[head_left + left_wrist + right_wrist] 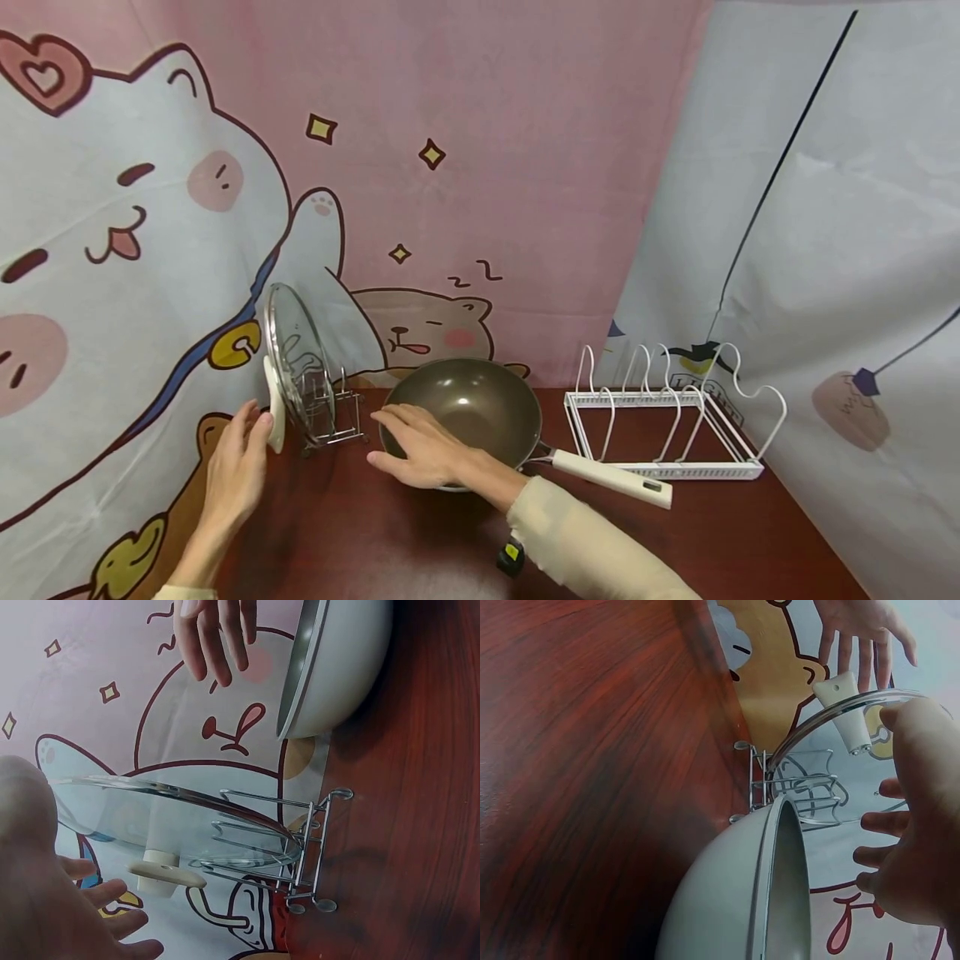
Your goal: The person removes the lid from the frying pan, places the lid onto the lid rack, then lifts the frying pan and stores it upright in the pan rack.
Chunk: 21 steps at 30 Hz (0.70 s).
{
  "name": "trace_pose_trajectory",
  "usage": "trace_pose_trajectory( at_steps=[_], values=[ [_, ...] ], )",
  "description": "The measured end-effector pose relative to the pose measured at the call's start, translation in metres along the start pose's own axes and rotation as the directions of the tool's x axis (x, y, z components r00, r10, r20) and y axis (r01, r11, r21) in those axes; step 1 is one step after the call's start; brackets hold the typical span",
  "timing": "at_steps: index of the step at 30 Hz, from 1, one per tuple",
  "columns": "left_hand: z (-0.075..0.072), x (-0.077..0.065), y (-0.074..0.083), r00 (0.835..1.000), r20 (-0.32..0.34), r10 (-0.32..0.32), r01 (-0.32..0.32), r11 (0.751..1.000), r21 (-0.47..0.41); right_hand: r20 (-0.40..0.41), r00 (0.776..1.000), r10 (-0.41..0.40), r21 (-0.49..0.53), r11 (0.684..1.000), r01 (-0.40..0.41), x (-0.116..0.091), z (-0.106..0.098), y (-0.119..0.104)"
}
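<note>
A glass lid point(302, 350) with a metal rim stands on edge in a small wire rack point(347, 433) at the left, its cream handle point(275, 408) facing left. Beside that handle is my left hand point(234, 471), fingers spread and holding nothing; in the left wrist view a small gap shows between fingertips and handle. A wok point(487, 408), brown inside and pale outside, sits in the middle of the table with its cream long handle point(611, 477) pointing right. My right hand point(426, 450) hovers over the wok's near left rim, fingers extended, palm facing left, gripping nothing.
To the right of the wok stands a white rack point(663, 471) with several upright wire dividers. The dark red wooden table point(337, 533) ends against a printed cloth backdrop point(525, 167). A small black object point(511, 557) shows under the right forearm.
</note>
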<state>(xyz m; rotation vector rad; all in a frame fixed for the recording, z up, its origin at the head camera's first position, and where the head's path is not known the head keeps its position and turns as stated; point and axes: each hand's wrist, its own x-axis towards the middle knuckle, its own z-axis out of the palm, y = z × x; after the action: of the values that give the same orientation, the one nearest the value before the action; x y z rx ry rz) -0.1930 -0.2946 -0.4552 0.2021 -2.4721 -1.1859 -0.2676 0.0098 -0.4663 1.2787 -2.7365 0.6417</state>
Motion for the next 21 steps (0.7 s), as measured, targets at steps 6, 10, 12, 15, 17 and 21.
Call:
trace_pose_trajectory(
  at_steps=[6, 10, 12, 15, 17, 21],
  values=[
    [0.003, -0.003, 0.002, 0.999, -0.024, 0.045, -0.045, 0.999, 0.008, -0.006, 1.0, -0.029, -0.039, 0.999, 0.029, -0.014, -0.002, 0.004],
    [0.005, -0.003, 0.001, 0.998, -0.03, 0.064, -0.063, 0.998, 0.007, -0.005, 1.0, -0.021, -0.075, 0.997, 0.021, -0.026, -0.004, 0.006],
    [0.005, -0.004, 0.001, 0.998, -0.03, 0.063, -0.063, 0.998, 0.009, -0.004, 1.0, -0.018, -0.092, 0.996, 0.018, -0.033, -0.006, 0.006],
    [0.006, -0.005, 0.001, 0.998, -0.03, 0.056, -0.055, 0.998, 0.019, -0.005, 1.0, -0.021, -0.131, 0.991, 0.02, -0.045, -0.007, 0.007],
    [0.007, -0.007, 0.001, 0.998, -0.034, 0.054, -0.053, 0.998, 0.028, -0.01, 1.0, -0.024, -0.152, 0.988, 0.022, -0.053, -0.007, 0.009],
    [0.008, -0.008, 0.002, 0.996, -0.049, 0.072, -0.071, 0.997, 0.037, -0.022, 0.999, -0.026, -0.181, 0.983, 0.021, -0.067, -0.007, 0.012]
  ],
)
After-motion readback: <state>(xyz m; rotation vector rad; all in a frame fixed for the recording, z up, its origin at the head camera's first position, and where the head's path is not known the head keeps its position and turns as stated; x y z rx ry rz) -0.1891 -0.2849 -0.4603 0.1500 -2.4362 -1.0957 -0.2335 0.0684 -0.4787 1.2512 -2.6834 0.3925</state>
